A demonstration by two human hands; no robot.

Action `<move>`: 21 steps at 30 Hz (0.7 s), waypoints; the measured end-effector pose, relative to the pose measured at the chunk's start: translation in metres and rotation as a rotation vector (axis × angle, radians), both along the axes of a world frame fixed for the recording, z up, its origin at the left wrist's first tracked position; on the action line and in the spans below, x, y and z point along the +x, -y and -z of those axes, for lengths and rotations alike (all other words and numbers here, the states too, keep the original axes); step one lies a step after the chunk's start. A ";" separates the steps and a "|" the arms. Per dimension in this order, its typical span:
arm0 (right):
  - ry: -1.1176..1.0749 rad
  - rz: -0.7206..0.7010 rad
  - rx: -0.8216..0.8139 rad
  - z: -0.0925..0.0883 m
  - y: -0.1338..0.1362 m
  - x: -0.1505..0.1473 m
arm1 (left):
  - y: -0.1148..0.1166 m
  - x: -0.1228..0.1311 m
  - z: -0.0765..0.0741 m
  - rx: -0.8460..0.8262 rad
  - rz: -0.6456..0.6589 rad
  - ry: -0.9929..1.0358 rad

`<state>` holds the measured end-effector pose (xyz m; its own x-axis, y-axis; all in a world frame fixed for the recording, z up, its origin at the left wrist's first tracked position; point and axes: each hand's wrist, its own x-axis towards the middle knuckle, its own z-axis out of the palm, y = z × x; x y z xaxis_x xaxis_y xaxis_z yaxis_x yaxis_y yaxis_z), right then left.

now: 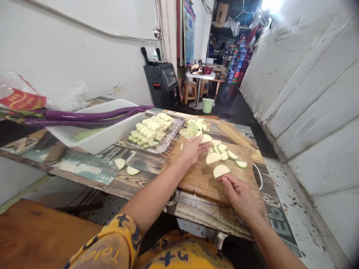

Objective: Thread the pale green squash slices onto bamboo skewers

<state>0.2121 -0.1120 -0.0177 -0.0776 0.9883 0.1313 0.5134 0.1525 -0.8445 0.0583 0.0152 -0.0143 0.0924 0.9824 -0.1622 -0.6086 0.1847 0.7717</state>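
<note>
My left hand (193, 150) is over the cutting board with its fingers reaching right. A pale half-round vegetable slice (206, 138) with green skin sits between its thumb and fingers. My right hand (240, 192) is closed in a pinch at the lower edge of another half-round slice (221, 170), held tilted up above the board. Whether a skewer is in that pinch I cannot make out. More cut slices (223, 148) lie loose on the wooden cutting board (193, 183), just beyond both hands. A bundle of bamboo skewers (238, 134) lies at the board's far right.
Skewered slices (151, 129) are stacked on a metal tray (168, 144) to the left. Long purple eggplants (92, 115) rest across a white plastic bin (98, 140). Two loose slices (126, 167) lie on the table near its front edge. A black speaker (164, 84) stands behind.
</note>
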 end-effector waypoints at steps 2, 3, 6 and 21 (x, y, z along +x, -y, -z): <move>0.001 -0.001 0.006 0.001 0.000 0.000 | -0.001 0.000 0.001 -0.008 -0.017 0.010; 0.001 -0.003 0.011 0.001 0.000 0.000 | -0.001 0.000 0.001 -0.014 -0.033 0.013; 0.005 -0.016 0.031 0.002 0.000 0.000 | -0.003 -0.001 0.001 -0.038 -0.079 0.018; 0.065 0.005 0.072 0.003 0.001 -0.002 | 0.000 0.000 0.002 -0.040 -0.080 0.021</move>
